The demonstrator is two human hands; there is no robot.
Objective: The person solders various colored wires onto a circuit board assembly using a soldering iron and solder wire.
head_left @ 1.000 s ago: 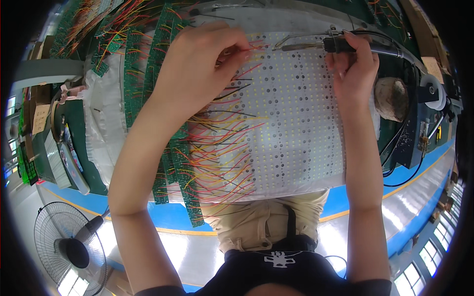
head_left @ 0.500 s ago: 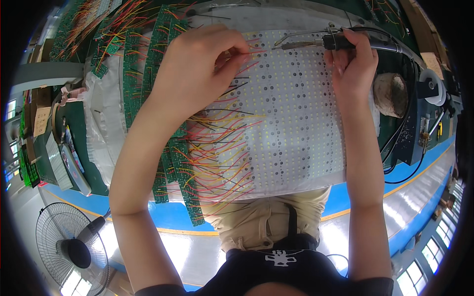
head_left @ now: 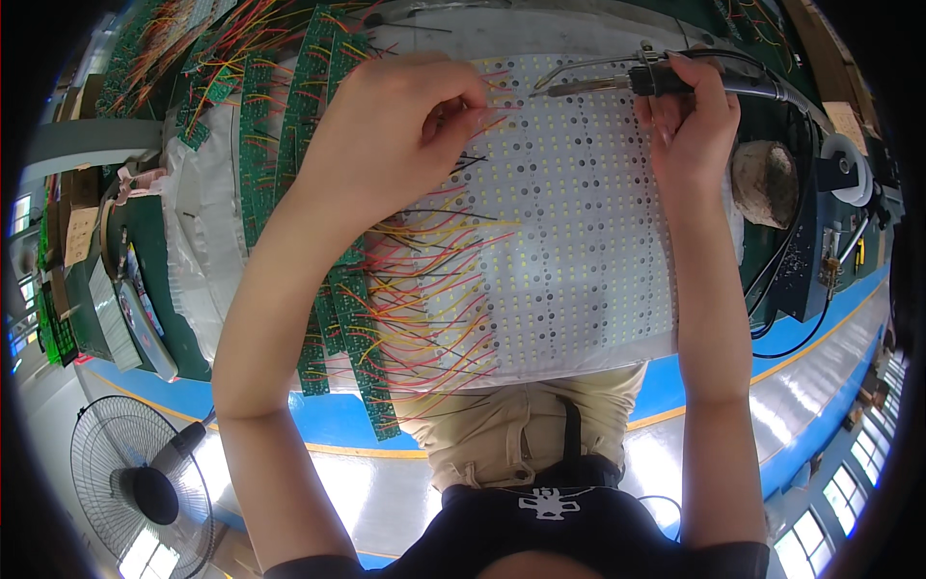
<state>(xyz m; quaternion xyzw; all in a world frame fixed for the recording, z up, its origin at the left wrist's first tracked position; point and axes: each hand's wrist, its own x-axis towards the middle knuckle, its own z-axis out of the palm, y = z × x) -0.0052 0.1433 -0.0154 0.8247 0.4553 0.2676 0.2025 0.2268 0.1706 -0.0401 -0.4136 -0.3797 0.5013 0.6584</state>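
My left hand (head_left: 400, 135) is closed in a pinch above the upper left of a white dotted panel (head_left: 608, 241). A thin red wire (head_left: 506, 108) sticks out from its fingertips, whose exact grip is partly hidden. My right hand (head_left: 696, 121) is wrapped round a soldering iron (head_left: 651, 81), which has a thin curved metal tube fixed along it. The iron points left, and its tip hovers near the red wire, apart from it. Narrow green circuit boards (head_left: 365, 357) lie along the panel's left side, partly under my left arm. Red, yellow and black wires (head_left: 444, 289) fan rightward from them.
More wired boards (head_left: 207, 58) are piled at the far left. On the right stand a roundish stone-like block (head_left: 764, 185), a white spool (head_left: 845, 170) and a dark box (head_left: 805, 265) with cables. A black fan (head_left: 145, 492) stands at the lower left.
The red wire's end at my left fingertips has moved slightly nearer to me, away from the iron's tip. My right hand and the iron have hardly moved.
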